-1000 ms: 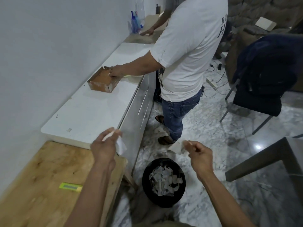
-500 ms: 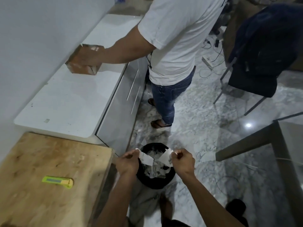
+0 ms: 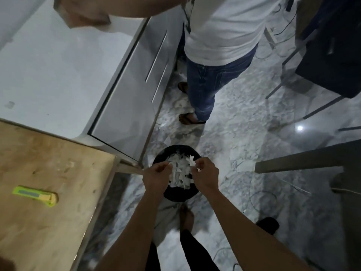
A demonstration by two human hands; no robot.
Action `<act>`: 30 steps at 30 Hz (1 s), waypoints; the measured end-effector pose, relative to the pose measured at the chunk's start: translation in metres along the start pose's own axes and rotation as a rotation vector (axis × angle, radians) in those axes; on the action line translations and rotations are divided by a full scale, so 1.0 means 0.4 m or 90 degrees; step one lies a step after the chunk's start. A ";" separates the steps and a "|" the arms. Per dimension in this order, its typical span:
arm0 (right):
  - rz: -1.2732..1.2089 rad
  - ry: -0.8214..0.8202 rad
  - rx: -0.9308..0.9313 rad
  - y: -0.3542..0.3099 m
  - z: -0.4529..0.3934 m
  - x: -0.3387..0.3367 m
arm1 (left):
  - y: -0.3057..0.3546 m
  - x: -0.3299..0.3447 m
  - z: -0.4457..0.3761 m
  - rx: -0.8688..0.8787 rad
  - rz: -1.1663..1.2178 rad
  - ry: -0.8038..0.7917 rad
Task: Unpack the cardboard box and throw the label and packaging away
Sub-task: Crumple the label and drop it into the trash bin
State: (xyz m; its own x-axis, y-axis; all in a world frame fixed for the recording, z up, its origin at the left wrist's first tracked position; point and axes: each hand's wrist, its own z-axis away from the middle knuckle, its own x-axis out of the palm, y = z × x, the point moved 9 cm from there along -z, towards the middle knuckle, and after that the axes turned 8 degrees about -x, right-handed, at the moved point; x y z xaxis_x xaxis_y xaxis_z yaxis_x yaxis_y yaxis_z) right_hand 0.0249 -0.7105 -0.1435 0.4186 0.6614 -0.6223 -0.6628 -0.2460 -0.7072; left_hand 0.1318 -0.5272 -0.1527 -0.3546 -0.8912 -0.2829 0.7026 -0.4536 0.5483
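Both my hands hang over a black round bin on the floor, filled with several white paper scraps. My right hand pinches a small white label scrap above the bin. My left hand has its fingers curled together just left of the scraps; whether a piece is in it is hidden. A brown cardboard box is at the top left on the white cabinet, blurred, under another person's arm.
A wooden table at my left carries a yellow-green utility knife. A white cabinet stands behind it. A person in a white shirt and jeans stands just beyond the bin. A dark chair and a grey table edge are at the right.
My hands dropped from in front of me down over the bin and came closer together, and my view tilted down. The other person lifted the cardboard box on the cabinet.
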 end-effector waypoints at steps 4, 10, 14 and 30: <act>-0.013 0.009 -0.015 -0.005 -0.014 0.003 | -0.001 -0.003 -0.006 -0.011 0.038 -0.004; -0.048 -0.012 -0.061 -0.058 -0.033 0.009 | 0.008 -0.034 0.001 -0.005 0.052 -0.003; -0.038 0.014 -0.098 -0.082 -0.039 -0.009 | 0.011 -0.056 -0.001 -0.001 0.060 0.001; -0.103 -0.057 -0.135 -0.327 0.073 -0.098 | 0.148 -0.291 0.221 0.135 0.157 0.092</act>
State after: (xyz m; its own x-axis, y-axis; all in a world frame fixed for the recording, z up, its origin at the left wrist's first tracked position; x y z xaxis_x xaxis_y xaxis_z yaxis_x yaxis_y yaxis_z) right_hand 0.0769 -0.6836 -0.0169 0.4461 0.7618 -0.4697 -0.4426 -0.2684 -0.8556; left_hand 0.1601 -0.4505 -0.0178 -0.0881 -0.9711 -0.2219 0.6072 -0.2290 0.7608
